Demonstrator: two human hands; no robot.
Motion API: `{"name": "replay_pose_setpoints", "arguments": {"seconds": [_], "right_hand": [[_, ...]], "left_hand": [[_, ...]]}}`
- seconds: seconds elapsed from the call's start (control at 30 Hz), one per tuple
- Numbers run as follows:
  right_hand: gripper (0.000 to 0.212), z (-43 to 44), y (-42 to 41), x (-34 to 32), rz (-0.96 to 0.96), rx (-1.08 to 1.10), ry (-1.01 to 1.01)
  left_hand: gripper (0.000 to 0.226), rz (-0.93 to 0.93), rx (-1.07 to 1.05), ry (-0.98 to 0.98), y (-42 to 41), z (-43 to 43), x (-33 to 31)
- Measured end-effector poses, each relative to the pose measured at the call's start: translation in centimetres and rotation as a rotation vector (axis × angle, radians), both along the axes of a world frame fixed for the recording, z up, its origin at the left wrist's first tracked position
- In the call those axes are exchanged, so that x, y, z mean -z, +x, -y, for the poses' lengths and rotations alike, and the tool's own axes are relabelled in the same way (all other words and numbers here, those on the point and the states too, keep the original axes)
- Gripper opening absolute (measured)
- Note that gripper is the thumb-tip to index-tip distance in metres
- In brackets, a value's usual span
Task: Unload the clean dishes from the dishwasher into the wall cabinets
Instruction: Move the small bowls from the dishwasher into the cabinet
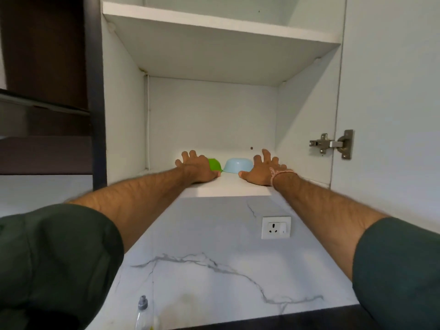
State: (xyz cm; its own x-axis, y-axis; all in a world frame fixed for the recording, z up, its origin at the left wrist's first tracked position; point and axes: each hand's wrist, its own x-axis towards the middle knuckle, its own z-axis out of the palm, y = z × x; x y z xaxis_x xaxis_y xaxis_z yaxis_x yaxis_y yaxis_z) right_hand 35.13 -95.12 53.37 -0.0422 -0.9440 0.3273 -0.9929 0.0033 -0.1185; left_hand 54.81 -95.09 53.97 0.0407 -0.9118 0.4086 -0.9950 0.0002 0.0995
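Both my arms reach up into an open white wall cabinet. On its bottom shelf lie two upturned bowls: a green bowl and, to its right, a light blue bowl. My left hand has its fingers spread and partly hides the green bowl from the left; whether it touches the bowl I cannot tell. Just right of the blue bowl, my right hand also has its fingers spread and holds nothing.
An upper shelf spans the cabinet above. The open cabinet door with a metal hinge stands at the right. Below are a marble backsplash with a wall socket and a bottle top. Dark cabinetry is at the left.
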Motion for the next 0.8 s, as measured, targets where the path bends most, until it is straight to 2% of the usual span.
{"name": "replay_pose_setpoints", "arguments": {"seconds": [0.13,0.27,0.43,0.6,0.8], "right_hand": [[0.076,-4.8,-0.5,0.7,0.003,-0.102,0.092],[0.056,-11.6,-1.6,2.6,0.037,-0.196,-0.006],[0.050,-21.0,-3.2,5.0,0.090,-0.204,-0.054],[0.047,-30.9,-5.8,9.1,0.132,-0.137,0.013],[0.051,-43.6,-9.1,15.4,0.202,0.049,0.056]], "left_hand": [[0.054,-0.135,0.102,-0.039,-0.3,-6.0,0.4],[0.025,-0.230,0.218,-0.168,-1.7,-13.2,2.5],[0.041,-0.221,0.311,-0.238,-3.9,-21.0,5.9],[0.049,-0.176,0.445,-0.047,-7.1,-28.2,9.9],[0.053,-0.155,0.627,0.145,-10.9,-37.2,16.3]]}}
